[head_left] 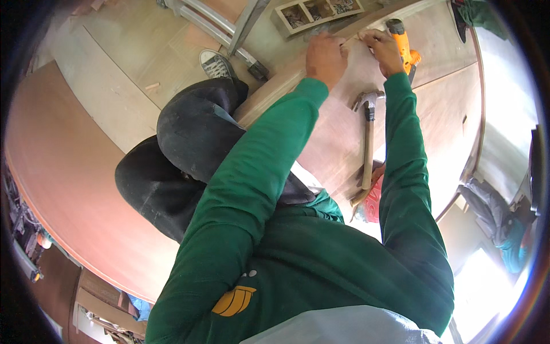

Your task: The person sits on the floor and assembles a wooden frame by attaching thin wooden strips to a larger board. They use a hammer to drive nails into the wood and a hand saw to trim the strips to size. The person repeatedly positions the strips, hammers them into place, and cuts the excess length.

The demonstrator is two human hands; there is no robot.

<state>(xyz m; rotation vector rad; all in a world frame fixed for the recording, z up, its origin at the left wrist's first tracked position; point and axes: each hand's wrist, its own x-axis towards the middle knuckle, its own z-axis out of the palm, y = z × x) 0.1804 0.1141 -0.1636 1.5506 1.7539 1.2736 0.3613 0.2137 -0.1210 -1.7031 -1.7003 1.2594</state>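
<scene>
Hammer [368, 137] on panel [339, 135]; power tool [402, 43] beyond hammer, right of hands [326, 58]; box [309, 16] past panel.

Curled bare left hand [327, 57] near bare right hand [385, 51], both at pale wooden panel [335, 132]; wood-handled steel claw hammer [368, 137] lying nearby; orange-and-black power tool [402, 47] beside right hand.

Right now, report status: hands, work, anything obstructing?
Left hand and right hand near wooden panel's edge, hold unclear. Hammer lying on panel. Orange power tool beside right hand.

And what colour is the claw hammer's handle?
Tan wooden handle, dark at one end; best in head view.
</scene>
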